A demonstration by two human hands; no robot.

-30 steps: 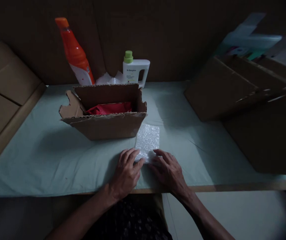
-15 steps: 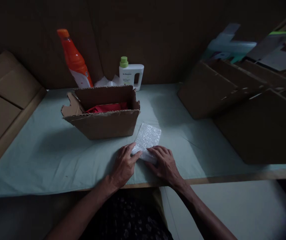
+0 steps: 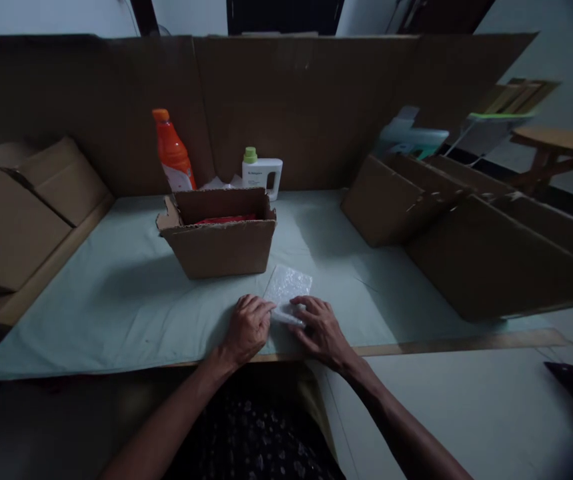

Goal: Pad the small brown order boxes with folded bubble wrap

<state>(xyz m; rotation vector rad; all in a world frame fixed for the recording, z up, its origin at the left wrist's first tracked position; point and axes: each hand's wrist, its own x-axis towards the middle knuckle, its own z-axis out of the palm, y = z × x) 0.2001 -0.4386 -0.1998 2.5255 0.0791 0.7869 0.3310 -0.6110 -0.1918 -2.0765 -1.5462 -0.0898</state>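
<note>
A small sheet of bubble wrap lies on the pale green cloth just in front of an open cardboard box. My left hand and my right hand both rest on its near edge, fingers curled and pinching the wrap, which looks folded or rolled under them. Something red lies inside the box.
An orange bottle and a white jug with a green cap stand behind the box against a cardboard wall. Flattened cartons lean at the right; more cardboard is stacked at the left. The table's wooden edge runs close to me.
The camera tilted up and back, showing more of the room. The near end of the bubble wrap has been drawn in under my fingers, so less of it shows.
</note>
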